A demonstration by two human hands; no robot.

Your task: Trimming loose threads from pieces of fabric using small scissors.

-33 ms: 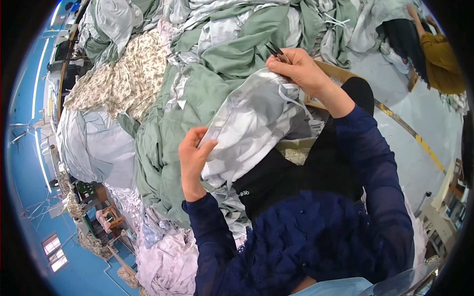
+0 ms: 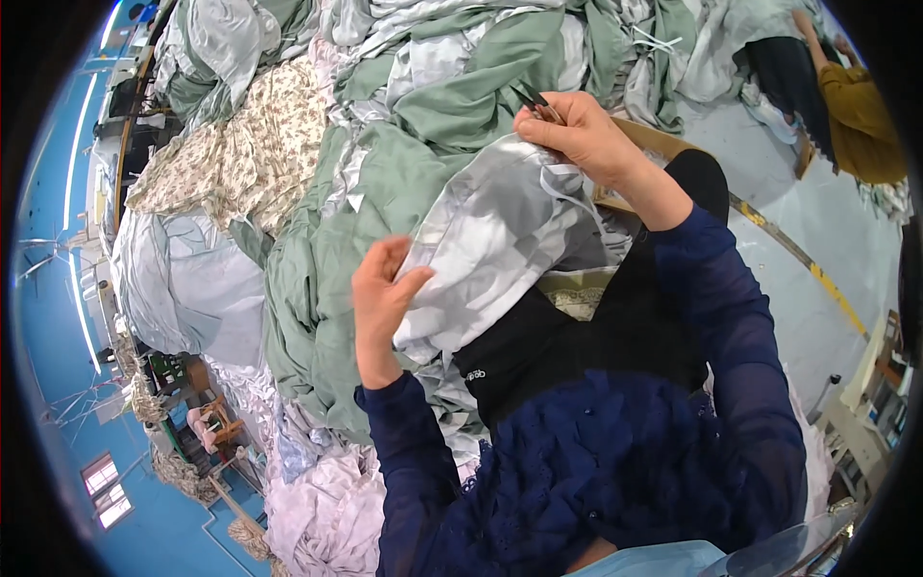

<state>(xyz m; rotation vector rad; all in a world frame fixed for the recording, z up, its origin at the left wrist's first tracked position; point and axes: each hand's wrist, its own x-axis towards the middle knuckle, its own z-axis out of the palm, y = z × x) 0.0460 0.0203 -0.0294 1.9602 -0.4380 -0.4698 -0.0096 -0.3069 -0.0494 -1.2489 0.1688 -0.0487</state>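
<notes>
A white cloth point(image 2: 490, 240) with a seamed edge and narrow white ties spreads in front of me, over the edge of a green pile. My right hand point(image 2: 572, 139) pinches its upper edge. The same hand keeps small dark thread snips point(image 2: 536, 102) in its fingers, blades pointing up and left. At the cloth's left edge is my left hand point(image 2: 383, 298), thumb and fingers apart. Its thumb lies by the seam, and the fingertips are slightly blurred. Whether they touch the cloth I cannot tell.
Heaped green and white fabric point(image 2: 322, 288) fills the middle. Left of it lies a floral cloth point(image 2: 250, 144); pinkish fabric point(image 2: 322, 519) is below. A cardboard box point(image 2: 663, 142) stands beyond my right wrist. At the far right is a person in a mustard top point(image 2: 865, 125).
My left hand has shifted slightly up and right along the cloth's edge, its fingers lifting apart. My right hand has moved slightly left, still holding the cloth and snips.
</notes>
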